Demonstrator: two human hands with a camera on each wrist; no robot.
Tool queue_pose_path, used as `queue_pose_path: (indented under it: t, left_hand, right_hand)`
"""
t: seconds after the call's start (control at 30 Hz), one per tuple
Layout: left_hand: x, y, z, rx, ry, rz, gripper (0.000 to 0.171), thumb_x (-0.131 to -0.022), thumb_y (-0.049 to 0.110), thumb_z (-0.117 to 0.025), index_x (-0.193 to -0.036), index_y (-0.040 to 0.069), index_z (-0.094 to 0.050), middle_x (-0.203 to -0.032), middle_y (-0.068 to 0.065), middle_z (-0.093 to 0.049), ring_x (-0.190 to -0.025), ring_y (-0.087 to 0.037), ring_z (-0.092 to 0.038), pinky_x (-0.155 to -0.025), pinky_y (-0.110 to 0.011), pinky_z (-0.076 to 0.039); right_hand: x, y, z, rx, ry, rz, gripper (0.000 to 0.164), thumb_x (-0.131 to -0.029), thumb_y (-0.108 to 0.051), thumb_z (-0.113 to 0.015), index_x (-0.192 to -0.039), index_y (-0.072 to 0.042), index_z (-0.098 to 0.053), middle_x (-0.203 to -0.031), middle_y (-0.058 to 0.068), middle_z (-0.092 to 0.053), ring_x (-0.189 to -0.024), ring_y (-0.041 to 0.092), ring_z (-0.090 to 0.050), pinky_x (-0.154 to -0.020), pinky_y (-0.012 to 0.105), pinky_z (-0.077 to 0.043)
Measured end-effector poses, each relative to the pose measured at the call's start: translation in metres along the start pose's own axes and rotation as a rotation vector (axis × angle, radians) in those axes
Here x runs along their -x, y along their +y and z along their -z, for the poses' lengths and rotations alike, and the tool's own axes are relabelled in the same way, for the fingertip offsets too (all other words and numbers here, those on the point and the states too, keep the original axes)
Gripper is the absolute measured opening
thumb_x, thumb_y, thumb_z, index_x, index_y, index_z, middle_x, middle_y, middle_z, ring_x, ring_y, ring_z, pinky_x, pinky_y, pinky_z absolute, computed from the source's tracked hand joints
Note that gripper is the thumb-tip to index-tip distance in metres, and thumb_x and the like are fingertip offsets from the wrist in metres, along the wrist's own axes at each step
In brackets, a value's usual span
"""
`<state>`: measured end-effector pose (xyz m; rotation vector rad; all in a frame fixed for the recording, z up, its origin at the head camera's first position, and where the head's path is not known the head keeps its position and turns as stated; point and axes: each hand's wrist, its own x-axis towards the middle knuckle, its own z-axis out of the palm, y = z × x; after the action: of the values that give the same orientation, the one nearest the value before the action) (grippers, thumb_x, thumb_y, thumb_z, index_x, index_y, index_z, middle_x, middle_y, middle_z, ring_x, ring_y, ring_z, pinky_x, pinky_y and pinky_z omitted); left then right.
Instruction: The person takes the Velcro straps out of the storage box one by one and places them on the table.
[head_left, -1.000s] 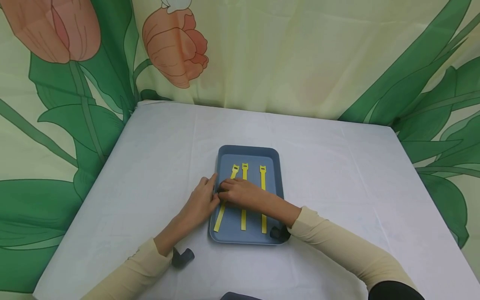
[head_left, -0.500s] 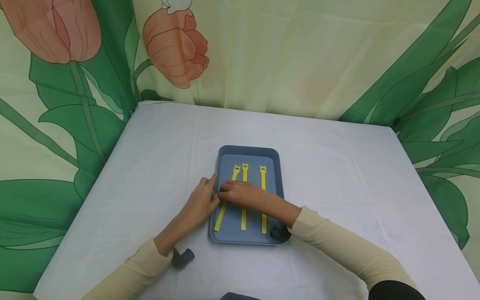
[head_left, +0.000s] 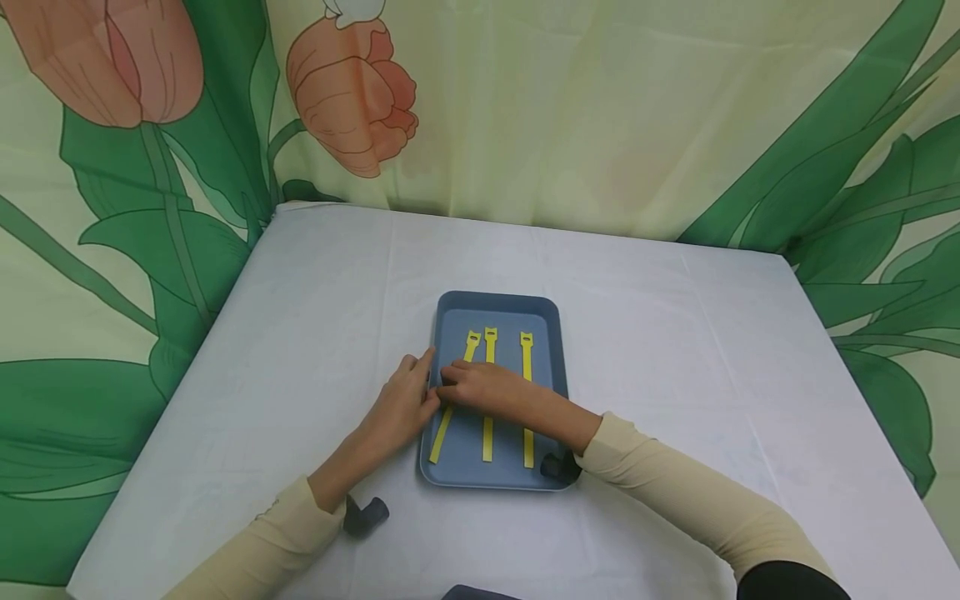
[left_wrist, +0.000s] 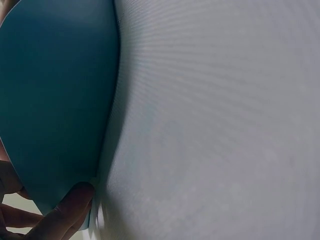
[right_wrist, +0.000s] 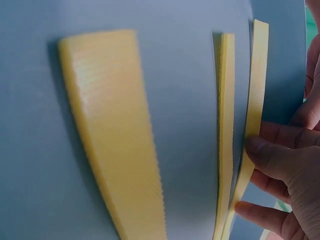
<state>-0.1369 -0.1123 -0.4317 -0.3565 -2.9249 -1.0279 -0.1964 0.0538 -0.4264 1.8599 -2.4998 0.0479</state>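
A blue-grey tray [head_left: 498,302] holds three yellow hook-and-loop cable ties, lying lengthwise with their slotted heads at the far end. My right hand [head_left: 486,390] reaches across the tray and pinches the leftmost cable tie [head_left: 442,433] near its middle. In the right wrist view, the thumb lies on this slanted cable tie [right_wrist: 257,75] and fingers show behind it. The middle cable tie [head_left: 487,437] and the right cable tie [head_left: 527,358] pass partly hidden beneath my right hand and wrist. My left hand [head_left: 399,404] grips the tray's left rim, fingertips against its outer wall [left_wrist: 60,100] in the left wrist view.
The tray stands on a table with a white cloth [head_left: 637,350]. A dark object [head_left: 480,593] pokes in at the bottom edge. Black wrist pieces [head_left: 366,517] jut from both cuffs. Behind the table hangs a flowered curtain [head_left: 562,117].
The head of the leftmost cable tie has shifted very slightly to the right, along with my right hand's fingers. My left hand and the tray stay in place.
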Motion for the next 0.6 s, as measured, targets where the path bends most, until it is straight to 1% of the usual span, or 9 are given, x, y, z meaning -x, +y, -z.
queue_pose_path:
  t: [0.27, 0.43, 0.6]
  left_hand:
    - [-0.0003, 0.0006, 0.0010, -0.004, -0.004, 0.003, 0.060, -0.083, -0.001, -0.062, -0.137, -0.012, -0.037, -0.095, -0.015, -0.049, -0.066, -0.013, -0.046, -0.055, -0.023, -0.043]
    - [-0.0008, 0.0014, 0.0006, 0.007, -0.016, -0.002, 0.060, -0.083, -0.002, -0.060, -0.138, -0.012, -0.036, -0.095, -0.015, -0.049, -0.067, -0.013, -0.046, -0.055, -0.023, -0.044]
    - [0.0001, 0.0015, 0.0008, -0.010, -0.011, 0.001, 0.060, -0.083, -0.002, -0.061, -0.137, -0.012, -0.037, -0.095, -0.015, -0.049, -0.067, -0.014, -0.046, -0.056, -0.024, -0.044]
  right_hand:
    - [-0.0004, -0.0006, 0.0008, 0.031, -0.020, -0.008, 0.024, -0.091, -0.015, -0.063, -0.114, -0.018, -0.068, -0.095, -0.001, -0.056, -0.082, 0.010, -0.050, -0.065, 0.015, -0.046]
    - [0.0016, -0.0014, 0.0022, 0.054, -0.022, -0.014, 0.024, -0.089, -0.013, -0.065, -0.113, -0.016, -0.068, -0.094, 0.000, -0.056, -0.081, 0.011, -0.051, -0.064, 0.016, -0.046]
    - [0.0013, -0.0028, 0.0023, 0.083, -0.005, -0.005, 0.024, -0.088, -0.012, -0.065, -0.112, -0.016, -0.068, -0.093, -0.001, -0.056, -0.082, 0.011, -0.051, -0.067, 0.019, -0.047]
